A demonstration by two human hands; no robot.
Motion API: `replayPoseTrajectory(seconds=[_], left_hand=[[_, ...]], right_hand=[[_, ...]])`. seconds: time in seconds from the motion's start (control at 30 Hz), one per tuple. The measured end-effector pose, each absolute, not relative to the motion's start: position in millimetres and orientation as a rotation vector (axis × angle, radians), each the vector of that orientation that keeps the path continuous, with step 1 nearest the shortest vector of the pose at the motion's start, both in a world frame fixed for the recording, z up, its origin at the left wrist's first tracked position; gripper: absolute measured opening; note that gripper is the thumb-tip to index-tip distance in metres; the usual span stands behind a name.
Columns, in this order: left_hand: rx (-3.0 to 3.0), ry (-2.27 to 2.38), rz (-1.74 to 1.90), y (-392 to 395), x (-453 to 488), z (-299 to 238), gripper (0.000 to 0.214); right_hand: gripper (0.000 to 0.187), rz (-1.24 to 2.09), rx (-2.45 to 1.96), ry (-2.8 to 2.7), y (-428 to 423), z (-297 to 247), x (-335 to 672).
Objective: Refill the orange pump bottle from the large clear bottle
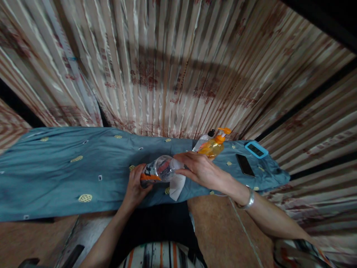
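A clear plastic bottle point(164, 167) with an orange and black label lies tilted over the cloth, its neck end toward the right. My left hand point(137, 185) is wrapped round the labelled lower part. The thumb and fingers of my right hand point(199, 169) are closed on the whitish bottle cap point(176, 165) at the neck. Just below the neck is a white piece of what looks like tissue or paper point(177, 187), partly hidden by the bottle and my right hand. Behind that hand stands an orange pump bottle point(212, 147), partly covered by it.
A clear bottle with a black top point(203, 140) stands beside the pump bottle. Farther right are a dark phone point(245, 165) and a blue-framed digital clock point(256, 149). Everything rests on a blue-green patterned cloth point(64, 163). Pleated curtains point(156, 74) hang close behind.
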State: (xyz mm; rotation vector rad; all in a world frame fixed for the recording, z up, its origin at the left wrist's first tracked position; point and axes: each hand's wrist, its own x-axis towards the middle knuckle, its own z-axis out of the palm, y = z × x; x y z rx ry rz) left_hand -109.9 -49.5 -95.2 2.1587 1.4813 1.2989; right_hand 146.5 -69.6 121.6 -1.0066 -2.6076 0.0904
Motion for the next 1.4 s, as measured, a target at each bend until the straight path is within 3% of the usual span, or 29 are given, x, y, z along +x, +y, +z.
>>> replayPoseTrajectory(seconds=[0.23, 0.6, 0.7, 0.83, 0.97, 1.2, 1.27, 1.4], left_hand=[[2.235, 1.438, 1.395, -46.9, -107.6, -103.7, 0.069], [2.216, 1.480, 1.398, -45.2, -105.5, -102.1, 0.066], [2.139, 1.526, 1.381, -43.6, -107.0, -101.6, 0.066], [1.943, 1.630, 1.359, -42.2, -110.9, -100.7, 0.073], [1.808, 1.673, 1.310, -43.4, -110.6, -96.6, 0.079], [1.748, 1.702, 1.255, -47.4, -103.3, -94.2, 0.083], [1.746, 1.661, 1.262, -48.5, -102.2, -94.1, 0.082], [1.783, 1.568, 1.303, -51.3, -97.9, -92.7, 0.081]], right_hand=[[0.029, 0.380, -1.444, -2.454, -66.6, 125.4, 137.4], [0.038, 0.512, -1.507, -2.187, -58.7, 113.1, 141.2], [0.040, 0.781, -1.404, -2.005, -54.6, 85.8, 153.3], [0.051, 0.745, -1.558, -1.851, -62.8, 15.2, 152.6], [0.079, 0.700, -1.628, -1.798, -77.9, -53.5, 131.9], [0.024, 0.694, -1.515, -1.491, -59.8, -83.2, 126.5], [0.024, 0.724, -1.434, -1.389, -52.0, -68.3, 130.3], [0.048, 0.808, -1.218, -1.250, -44.2, -14.5, 121.8]])
